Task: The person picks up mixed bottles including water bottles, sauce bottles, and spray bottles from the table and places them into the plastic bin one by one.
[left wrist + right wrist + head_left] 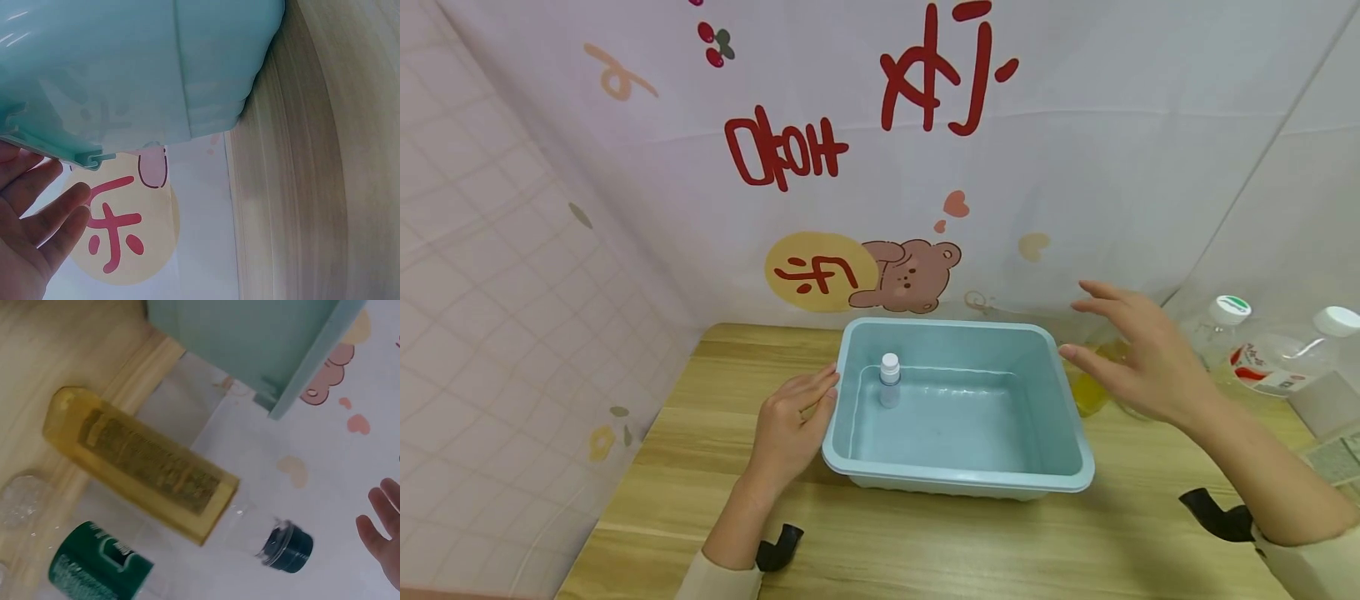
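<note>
Basin (958,478), one, pale blue, apparently plastic: on the counter (700,500), between the hands. Judged light, fairly stiff, smooth enough to slip; best hold, under the rim at both short sides.
Left hand (793,425): fingers extended, touching the near rim.
Right hand (1138,358): spread, holding nothing.
Small white-capped bottle (890,381): inside, nearer the left hand; could topple if tilted.

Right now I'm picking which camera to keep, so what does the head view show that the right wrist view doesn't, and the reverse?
Only the head view: the small white-capped bottle standing inside the tub, and the left hand at its left rim.

Only the right wrist view: the dark cap of the yellow-liquid bottle, and a green bottle label.

Both: the tub, the yellow-liquid bottle and the right hand.
</note>
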